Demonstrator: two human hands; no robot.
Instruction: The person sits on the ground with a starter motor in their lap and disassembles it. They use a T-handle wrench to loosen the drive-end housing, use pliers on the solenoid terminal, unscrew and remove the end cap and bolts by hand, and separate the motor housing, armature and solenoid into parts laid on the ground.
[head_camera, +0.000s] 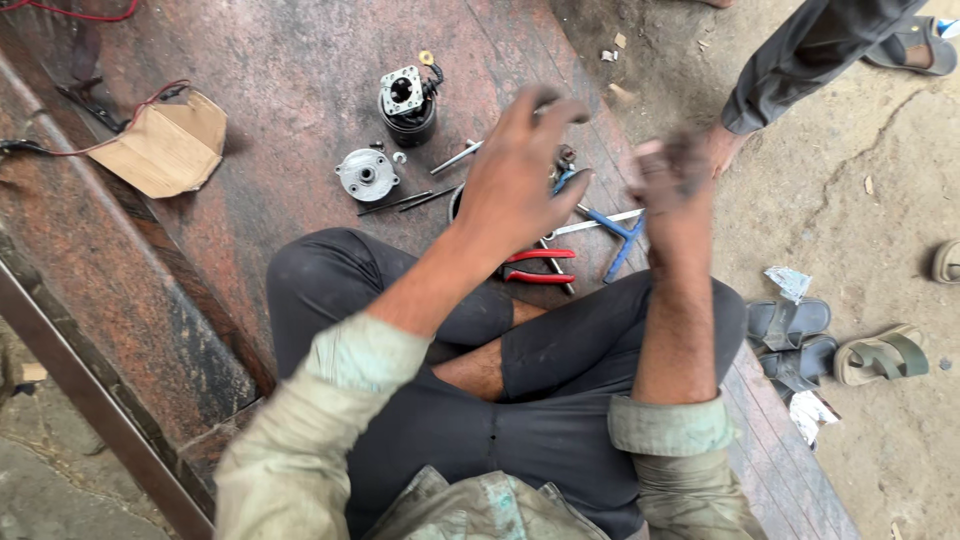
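I sit cross-legged on a reddish stone slab (280, 60). My left hand (520, 170) is raised over the tools with its fingers spread and nothing in it. My right hand (665, 175) is lifted beside it, blurred and grimy, fingers curled into a fist with nothing visible inside. Under the hands lie red-handled pliers (540, 267), a blue T-handled tool (620, 238) and a small metal part (566, 156). Further out stand a black motor housing (406, 103) with a metal top, a round metal end cap (366, 174) and thin long bolts (398, 203).
A torn piece of cardboard (165, 145) and a red wire (130, 110) lie at the left. Another person's leg (800, 50) stands at the top right on the dirt ground. Sandals (790, 335) and another sandal (882, 356) lie right of the slab's edge.
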